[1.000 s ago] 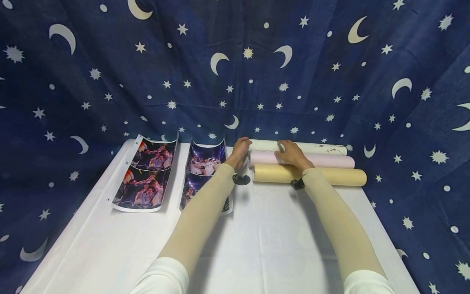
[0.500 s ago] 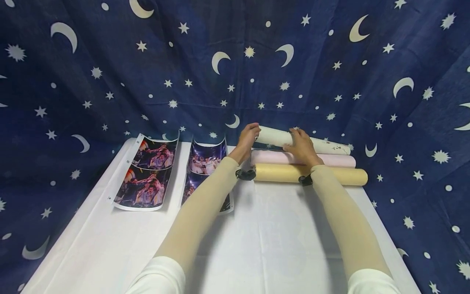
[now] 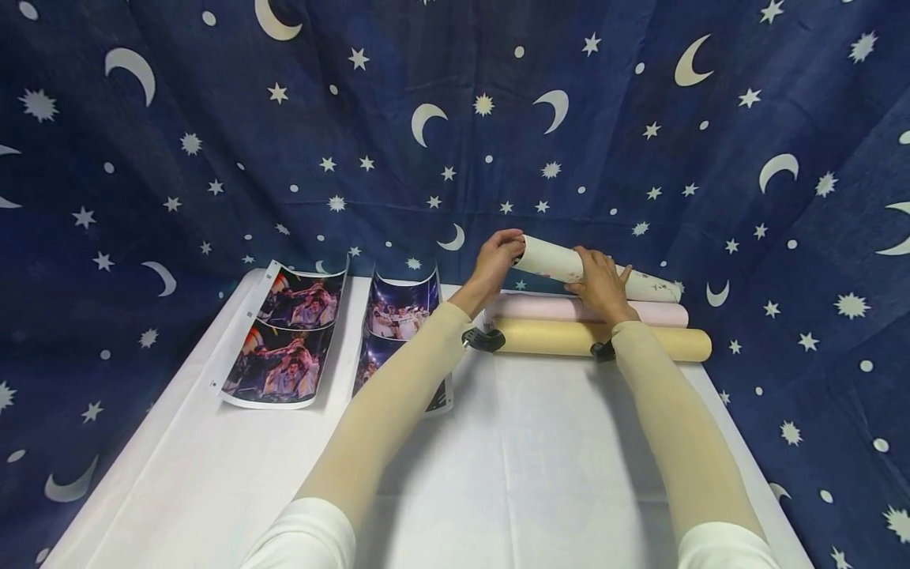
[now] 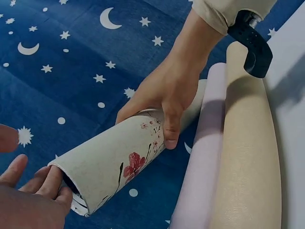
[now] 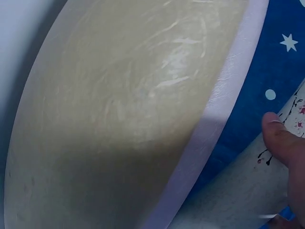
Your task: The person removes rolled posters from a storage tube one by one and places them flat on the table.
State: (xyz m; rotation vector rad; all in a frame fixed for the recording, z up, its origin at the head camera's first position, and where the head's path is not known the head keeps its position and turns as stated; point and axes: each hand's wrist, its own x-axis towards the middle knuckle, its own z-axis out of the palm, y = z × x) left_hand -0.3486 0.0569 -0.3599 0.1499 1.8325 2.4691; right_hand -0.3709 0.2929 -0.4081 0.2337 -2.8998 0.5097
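Note:
A cream wallpaper roll (image 3: pixel 550 259) with red blossoms and dark twigs is tilted, its left end raised above the table and its right end low by the blue cloth. My left hand (image 3: pixel 495 265) holds the raised end, its fingers at the rim of the hollow opening in the left wrist view. Farther along, my right hand (image 3: pixel 603 283) grips the roll around its middle, the thumb (image 4: pixel 170 129) lying along the near side. Directly in front lie a pink roll (image 3: pixel 526 307) and a yellow roll (image 3: pixel 547 337), side by side; my forearms pass over them.
Two curled photo prints (image 3: pixel 287 336) (image 3: pixel 401 308) lie on the white-covered table (image 3: pixel 554 474) at the left. A blue cloth (image 3: pixel 455 118) with moons and stars hangs behind and at both sides. Black camera mounts (image 3: pixel 485 341) sit at the wrists, just over the yellow roll.
Both hands have lifted the left end of the blossom roll off the table and shifted rightward. The roll now tilts more steeply. The pink and yellow rolls have stayed in place.

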